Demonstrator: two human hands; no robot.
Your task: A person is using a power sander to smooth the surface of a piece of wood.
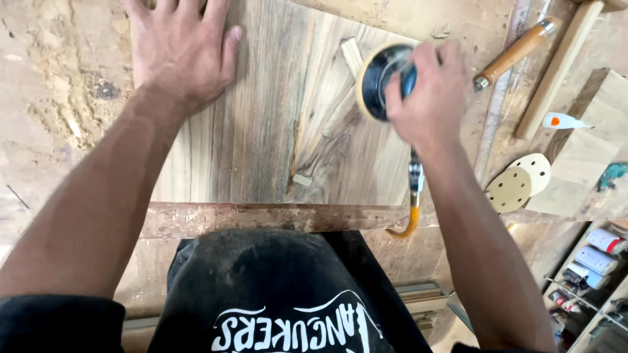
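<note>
- Wood with strong grain: the wooden panel [275,124] is glued from several boards, pale tan at the edges and streaked grey-brown down the middle, with a dark cracked knot figure right of centre.
- It lies flat on the dusty tabletop [52,98], its near edge just behind a reddish strip along the tabletop's front.
- A small pale wood chip [302,180] rests on the panel near that edge.
- The left hand [180,49] presses flat on the panel's far left part, fingers spread and released, grasping nothing.
- The right hand [428,98] is blurred; its fingers are clenched over the round sander [383,80], whose tan-rimmed pad sits on the panel's right side.
- An orange hose [411,222] hangs from the sander past the tabletop's front.
- Two round sanding discs [517,183] and a wooden-handled tool [517,52] lie to the right.
</note>
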